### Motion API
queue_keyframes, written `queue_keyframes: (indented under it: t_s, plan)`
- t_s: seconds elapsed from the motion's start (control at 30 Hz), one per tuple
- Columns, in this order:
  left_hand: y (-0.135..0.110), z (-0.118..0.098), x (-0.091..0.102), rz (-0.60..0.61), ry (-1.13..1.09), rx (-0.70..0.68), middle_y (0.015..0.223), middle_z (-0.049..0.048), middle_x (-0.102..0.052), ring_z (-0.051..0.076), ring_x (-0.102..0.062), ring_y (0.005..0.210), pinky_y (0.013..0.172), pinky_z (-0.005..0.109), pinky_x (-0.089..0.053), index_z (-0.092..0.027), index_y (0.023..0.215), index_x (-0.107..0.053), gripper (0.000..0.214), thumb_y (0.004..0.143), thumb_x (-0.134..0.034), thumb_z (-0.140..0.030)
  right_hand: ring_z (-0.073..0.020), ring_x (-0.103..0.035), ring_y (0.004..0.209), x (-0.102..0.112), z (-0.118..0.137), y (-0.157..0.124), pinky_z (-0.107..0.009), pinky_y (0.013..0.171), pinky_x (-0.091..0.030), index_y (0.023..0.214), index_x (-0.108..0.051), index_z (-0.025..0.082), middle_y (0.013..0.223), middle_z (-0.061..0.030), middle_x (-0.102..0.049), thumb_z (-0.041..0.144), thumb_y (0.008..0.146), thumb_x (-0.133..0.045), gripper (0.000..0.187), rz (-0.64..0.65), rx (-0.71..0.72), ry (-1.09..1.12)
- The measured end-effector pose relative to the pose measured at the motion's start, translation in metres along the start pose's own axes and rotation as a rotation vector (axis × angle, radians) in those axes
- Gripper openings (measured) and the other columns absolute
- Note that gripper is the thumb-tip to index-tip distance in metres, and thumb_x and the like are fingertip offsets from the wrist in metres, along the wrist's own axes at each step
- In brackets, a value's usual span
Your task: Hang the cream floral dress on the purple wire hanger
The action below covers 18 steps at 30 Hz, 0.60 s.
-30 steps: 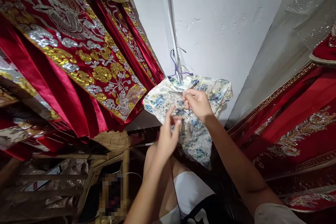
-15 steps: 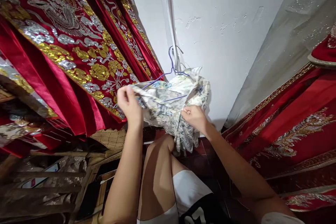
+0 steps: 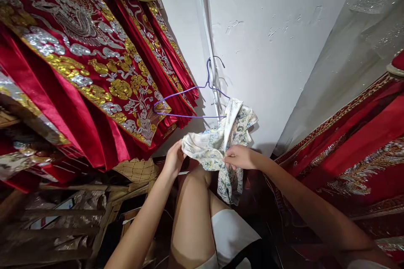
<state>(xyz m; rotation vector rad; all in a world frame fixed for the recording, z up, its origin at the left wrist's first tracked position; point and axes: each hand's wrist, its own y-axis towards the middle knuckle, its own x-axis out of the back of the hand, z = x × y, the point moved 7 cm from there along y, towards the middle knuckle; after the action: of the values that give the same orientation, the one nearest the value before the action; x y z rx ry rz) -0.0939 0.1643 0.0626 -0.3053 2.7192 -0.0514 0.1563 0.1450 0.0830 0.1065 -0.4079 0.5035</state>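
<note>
A small white dress with blue flowers [image 3: 221, 143] hangs half off a purple wire hanger [image 3: 189, 101]; only its right shoulder is still on the wire. My left hand [image 3: 174, 160] grips the dress's left edge, fingers closed on the cloth. My right hand [image 3: 239, 157] pinches the bunched middle of the dress. The hanger's left arm is bare and its hook sits on a thin pole [image 3: 208, 33] against the white wall.
Red robes with gold and silver embroidery [image 3: 85, 63] hang close on the left, and more red embroidered cloth [image 3: 353, 155] on the right. Wooden slats and a woven basket [image 3: 135, 170] lie below left. My bare knee [image 3: 195, 193] is under the dress.
The dress has been pulled down off the hanger's left arm, which is now bare. Both hands have dropped lower with the cloth, the left moving in toward the middle.
</note>
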Motion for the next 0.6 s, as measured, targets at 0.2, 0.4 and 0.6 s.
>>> queue_keyframes:
  t_s: [0.2, 0.4, 0.6]
  plan:
    - [-0.061, -0.048, -0.077, 0.380, 0.117, -0.208, 0.099, 0.0093, -0.074, 0.025, -0.069, 0.094, 0.089, 0.035, -0.055, -0.018, 0.083, -0.073, 0.031, 0.080, -0.079, -0.048, -0.0192, -0.059, 0.066, -0.003, 0.009, 0.019, -0.029, 0.063, -0.043, 0.069, -0.072, 0.022, 0.068, -0.0024, -0.069, 0.058, 0.089, -0.066, 0.042, -0.221, -0.035, 0.242]
    - [-0.099, -0.063, -0.111, 0.600, 0.502, -0.437, 0.130, 0.0125, -0.067, 0.032, -0.057, 0.130, 0.117, 0.044, -0.038, -0.021, 0.102, -0.080, 0.027, 0.088, -0.074, -0.044, -0.0240, -0.065, 0.074, -0.036, 0.050, 0.000, -0.037, 0.072, -0.053, 0.078, -0.068, 0.020, 0.068, -0.0051, -0.067, 0.081, 0.083, -0.055, 0.063, 0.154, -0.082, 0.866]
    - [-0.088, -0.026, -0.083, 0.653, 0.412, -0.149, 0.119, 0.0121, -0.073, 0.035, -0.062, 0.124, 0.111, 0.042, -0.046, -0.022, 0.111, -0.079, 0.052, 0.081, -0.072, -0.064, -0.0198, -0.060, 0.069, -0.028, 0.082, -0.031, -0.030, 0.065, -0.046, 0.076, -0.070, 0.019, 0.072, -0.0023, -0.066, 0.036, 0.072, -0.078, 0.019, 0.341, 0.011, 0.489]
